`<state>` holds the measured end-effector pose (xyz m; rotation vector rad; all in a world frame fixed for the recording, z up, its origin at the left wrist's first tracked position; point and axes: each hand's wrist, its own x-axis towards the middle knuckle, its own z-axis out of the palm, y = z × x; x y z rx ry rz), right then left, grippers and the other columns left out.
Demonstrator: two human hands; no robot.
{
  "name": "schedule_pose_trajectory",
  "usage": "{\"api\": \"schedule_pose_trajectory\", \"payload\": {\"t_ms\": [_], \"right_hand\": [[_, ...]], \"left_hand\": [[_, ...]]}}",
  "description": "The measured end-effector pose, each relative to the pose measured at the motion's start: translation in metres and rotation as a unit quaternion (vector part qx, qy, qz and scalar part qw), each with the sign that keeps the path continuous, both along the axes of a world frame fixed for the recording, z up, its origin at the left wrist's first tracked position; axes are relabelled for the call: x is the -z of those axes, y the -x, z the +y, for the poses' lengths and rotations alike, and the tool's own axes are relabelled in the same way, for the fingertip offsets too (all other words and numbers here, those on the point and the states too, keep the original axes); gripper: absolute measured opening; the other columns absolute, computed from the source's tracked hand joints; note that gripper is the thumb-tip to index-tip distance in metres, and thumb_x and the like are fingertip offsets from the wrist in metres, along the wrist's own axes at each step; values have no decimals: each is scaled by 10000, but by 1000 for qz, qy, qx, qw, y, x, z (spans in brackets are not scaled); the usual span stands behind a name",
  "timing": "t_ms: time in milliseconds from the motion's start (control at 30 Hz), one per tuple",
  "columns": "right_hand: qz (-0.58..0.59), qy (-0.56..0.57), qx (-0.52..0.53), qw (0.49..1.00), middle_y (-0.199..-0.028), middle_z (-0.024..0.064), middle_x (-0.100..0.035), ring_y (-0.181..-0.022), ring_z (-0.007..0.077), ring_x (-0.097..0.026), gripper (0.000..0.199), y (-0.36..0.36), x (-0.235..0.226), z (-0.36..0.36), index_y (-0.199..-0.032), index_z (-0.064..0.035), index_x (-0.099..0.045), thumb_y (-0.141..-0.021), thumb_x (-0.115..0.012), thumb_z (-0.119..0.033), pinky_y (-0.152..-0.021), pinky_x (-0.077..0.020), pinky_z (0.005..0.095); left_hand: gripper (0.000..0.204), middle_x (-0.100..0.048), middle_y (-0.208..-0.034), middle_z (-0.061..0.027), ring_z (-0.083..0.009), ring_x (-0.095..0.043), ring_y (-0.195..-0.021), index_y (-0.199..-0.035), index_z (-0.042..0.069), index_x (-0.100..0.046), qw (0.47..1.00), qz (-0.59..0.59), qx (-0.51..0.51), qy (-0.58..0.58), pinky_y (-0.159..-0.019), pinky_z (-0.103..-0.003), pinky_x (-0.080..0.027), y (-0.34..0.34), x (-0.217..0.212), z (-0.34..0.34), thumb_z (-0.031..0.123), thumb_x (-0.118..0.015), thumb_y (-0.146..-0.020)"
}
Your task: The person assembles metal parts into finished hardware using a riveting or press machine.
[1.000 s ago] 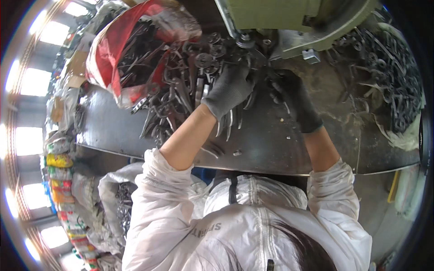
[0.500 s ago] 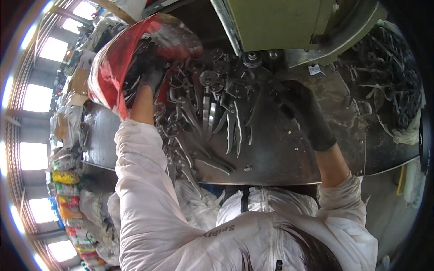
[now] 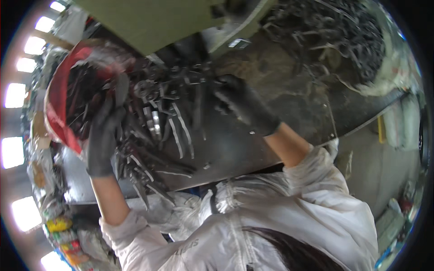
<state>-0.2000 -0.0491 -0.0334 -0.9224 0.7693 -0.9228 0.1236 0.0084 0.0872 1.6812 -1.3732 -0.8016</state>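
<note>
My left hand [image 3: 103,137], in a dark glove, is at the mouth of a red and white woven sack [image 3: 58,106] full of dark metal parts. A flat, blade-like metal part [image 3: 121,90] stands up from its closed fingers, slightly blurred. Beside the sack, a pile of metal plier-like parts [image 3: 156,95] with long curved handles spreads over the dark metal table [image 3: 235,149]. At the right edge of this pile, my gloved right hand [image 3: 246,101] has its fingers curled inward. What they hold, if anything, is lost in blur and dark.
A green machine body [image 3: 149,22] overhangs the far side of the table. At the far right lies a big heap of dark metal parts [image 3: 339,40] on a pale sack [image 3: 389,67]. A small shiny metal block [image 3: 238,43] sits near the machine. Colourful sacks [image 3: 61,226] are stacked at the left.
My left hand has drawn back from deep inside the sack to its mouth, with a flat metal part now showing. The whole view has turned and shifted; my right hand stays by the pile's edge.
</note>
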Motion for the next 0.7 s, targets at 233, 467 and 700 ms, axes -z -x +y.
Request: {"api": "schedule_pose_trajectory", "payload": {"t_ms": [233, 467, 700], "right_hand": [[487, 541, 183, 660, -967, 120, -706, -697, 270, -682, 266, 24, 59, -34, -1216, -36, -604, -1020, -636, -213, -613, -544, 404], [866, 269, 132, 401, -1132, 240, -690, -1025, 388, -670, 357, 223, 56, -103, -1142, -56, -697, -1003, -568, -358, -841, -545, 463], [346, 229, 191, 890, -1112, 170, -681, -1004, 306, -682, 347, 95, -6, -52, -1244, -52, -640, -901, -663, -101, -879, -548, 422]], "left_hand": [[452, -721, -1029, -80, -148, -662, -907, -1349, 26, -617, 979, 61, 189, -51, -747, -324, -504, 148, 50, -12, 349, -630, -1033], [307, -706, -1153, -146, -226, -720, -1037, -1279, -47, -586, 967, -157, 197, 38, -887, -365, -598, 87, 138, -29, 192, -540, -1092], [474, -636, -1309, -126, -202, -626, -1183, -1388, -35, -535, 972, -131, 189, 47, -947, -367, -569, 71, 132, -17, 325, -572, -1082]]}}
